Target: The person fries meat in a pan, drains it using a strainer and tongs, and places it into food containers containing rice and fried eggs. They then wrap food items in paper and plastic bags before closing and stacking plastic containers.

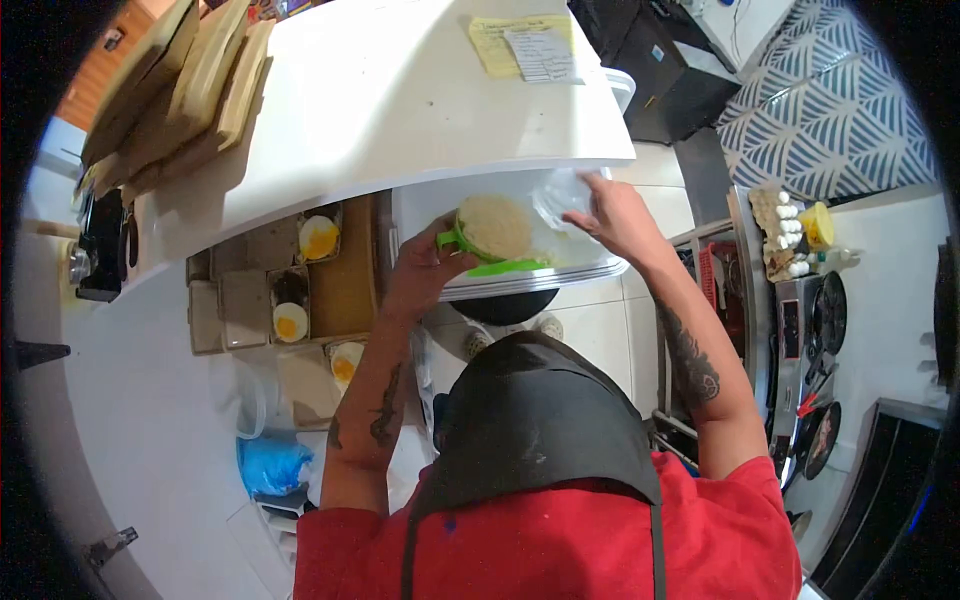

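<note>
My left hand (418, 265) is closed on the side of a green cup (450, 240) with a handle. Pale, grainy stuff that looks like rice (497, 228) fills the cup to its top. A second green piece (505, 267) lies below it, along the near side of a white plastic tub (575, 274). Across the tub, my right hand (622, 215) pinches a thin clear plastic piece (560, 198), perhaps a bag, between thumb and fingers. The tub's far part is hidden beneath the white counter.
Brown takeaway boxes (245, 305), several with an egg on top, stand at left. Wooden boards (200, 90) lean on the white counter (380, 90), near notes (540, 50). An egg tray (775, 225) and a stove with pans (822, 440) are at right.
</note>
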